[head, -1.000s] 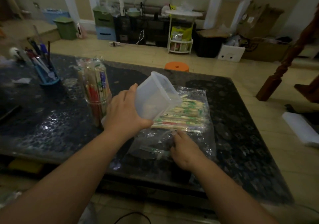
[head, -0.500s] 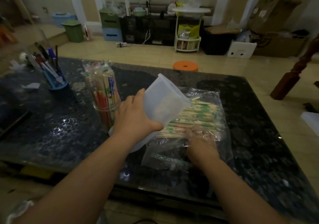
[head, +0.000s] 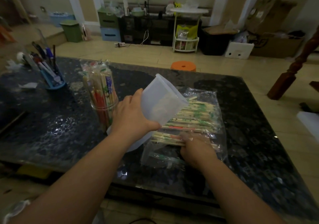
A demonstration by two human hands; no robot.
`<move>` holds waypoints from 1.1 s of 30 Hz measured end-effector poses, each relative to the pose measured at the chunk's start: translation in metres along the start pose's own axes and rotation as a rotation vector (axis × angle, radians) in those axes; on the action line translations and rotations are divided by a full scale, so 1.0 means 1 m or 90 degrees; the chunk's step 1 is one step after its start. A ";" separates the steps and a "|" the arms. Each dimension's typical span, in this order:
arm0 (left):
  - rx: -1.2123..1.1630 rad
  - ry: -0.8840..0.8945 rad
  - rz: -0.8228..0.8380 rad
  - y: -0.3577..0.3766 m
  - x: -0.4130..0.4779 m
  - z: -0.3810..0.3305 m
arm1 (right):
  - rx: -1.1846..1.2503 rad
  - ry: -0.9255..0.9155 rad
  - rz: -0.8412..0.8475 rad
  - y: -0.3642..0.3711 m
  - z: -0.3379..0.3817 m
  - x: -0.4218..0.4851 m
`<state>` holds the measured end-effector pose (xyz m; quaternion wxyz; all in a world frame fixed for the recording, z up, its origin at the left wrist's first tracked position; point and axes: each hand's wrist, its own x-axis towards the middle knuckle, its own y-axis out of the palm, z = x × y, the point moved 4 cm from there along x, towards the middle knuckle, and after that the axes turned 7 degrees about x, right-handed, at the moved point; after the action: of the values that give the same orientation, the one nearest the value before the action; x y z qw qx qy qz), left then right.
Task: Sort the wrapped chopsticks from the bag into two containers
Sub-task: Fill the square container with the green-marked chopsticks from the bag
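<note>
Head view: we see the left hand (head: 133, 116) clamped on a tilted tub (head: 162, 101), mouth toward 11 o'clock, above the bag (head: 203, 92). Bag lies flat on table (head: 51, 128), chopsticks (head: 195, 118) inside. Right hand (head: 195, 147) is in the bag at 5 o'clock from the tub, fingers on the chopsticks; we cannot tell if they grip. Jar (head: 103, 106) of upright chopsticks stands at 9 o'clock, pen cup (head: 53, 84) at 10.
</note>
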<state>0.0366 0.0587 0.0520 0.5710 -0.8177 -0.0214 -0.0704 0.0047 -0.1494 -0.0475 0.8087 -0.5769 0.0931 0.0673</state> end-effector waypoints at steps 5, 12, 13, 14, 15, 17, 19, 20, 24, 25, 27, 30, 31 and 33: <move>-0.005 0.004 0.008 0.000 0.000 0.000 | -0.049 -0.056 -0.026 -0.002 0.012 -0.006; -0.032 0.010 0.018 -0.003 0.002 0.008 | -0.110 -0.023 0.009 0.004 0.015 -0.011; -0.034 0.012 0.020 -0.003 0.003 0.009 | -0.112 -0.021 0.008 0.005 0.015 -0.013; -0.035 0.016 0.022 -0.004 0.003 0.010 | -0.111 -0.024 0.003 0.005 0.016 -0.015; -0.036 0.021 0.023 -0.004 0.003 0.011 | -0.109 -0.032 -0.005 0.004 0.018 -0.018; -0.041 0.030 0.018 -0.005 0.003 0.012 | -0.114 -0.058 -0.024 -0.001 0.023 -0.023; -0.049 0.033 0.010 -0.006 0.002 0.014 | -0.129 -0.082 -0.022 -0.008 0.027 -0.029; -0.051 0.036 0.008 -0.006 0.002 0.014 | -0.137 -0.091 -0.015 -0.011 0.030 -0.032; -0.061 0.058 0.010 -0.008 -0.002 0.014 | -0.172 -0.103 0.007 -0.026 0.036 -0.043; -0.063 0.058 0.012 -0.008 -0.003 0.014 | -0.181 -0.107 0.022 -0.030 0.038 -0.046; -0.057 0.055 0.011 -0.010 -0.005 0.015 | -0.202 -0.122 0.057 -0.038 0.042 -0.053; -0.050 0.047 0.003 -0.014 -0.006 0.017 | -0.213 -0.154 0.050 -0.056 0.050 -0.065; -0.058 0.046 0.000 -0.016 -0.007 0.018 | -0.208 -0.162 0.036 -0.065 0.052 -0.070; -0.080 0.040 0.000 -0.018 -0.008 0.021 | -0.196 -0.174 0.003 -0.084 0.056 -0.077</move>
<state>0.0280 0.0847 0.0607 0.5186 -0.8495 0.0006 -0.0971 -0.0484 -0.1243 0.0655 0.7158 -0.6791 -0.0274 0.1602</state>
